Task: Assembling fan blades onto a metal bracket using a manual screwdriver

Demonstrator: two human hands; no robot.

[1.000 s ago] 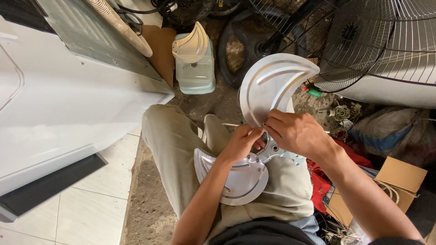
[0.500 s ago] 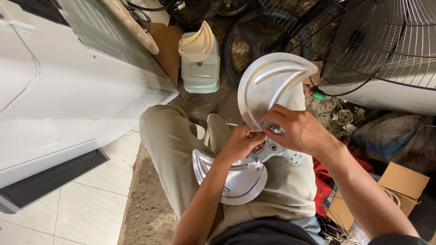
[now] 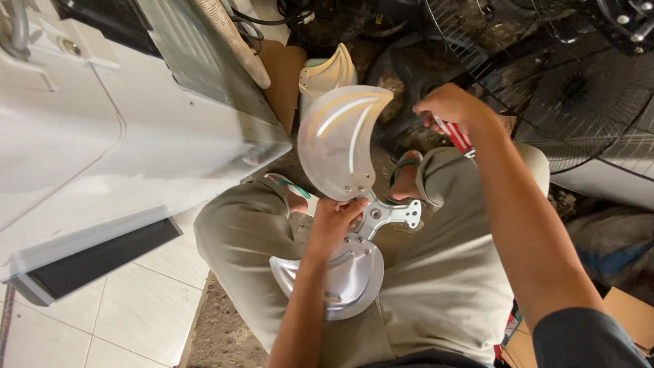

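My left hand [image 3: 335, 225] grips a metal fan blade assembly by its hub [image 3: 376, 215], held over my lap. One aluminium blade [image 3: 337, 140] stands up from the hub, a second blade [image 3: 340, 276] hangs down over my thigh, and a bare hub arm [image 3: 409, 215] with screw holes points right. My right hand [image 3: 449, 109] is raised away from the hub, above my right knee, closed on a red-handled tool [image 3: 455, 136] of which only part shows.
A large white appliance [image 3: 102, 129] fills the left. A loose fan blade rests on a pale container [image 3: 327, 71] ahead. Black wire fan guards [image 3: 572, 88] lie at the upper right. A cardboard box [image 3: 627, 313] sits lower right; white floor tiles [image 3: 129, 313] lower left.
My right hand has left the hub and lifted up and to the right, now holding a red-handled tool. The blade assembly has turned, and the view has moved closer.
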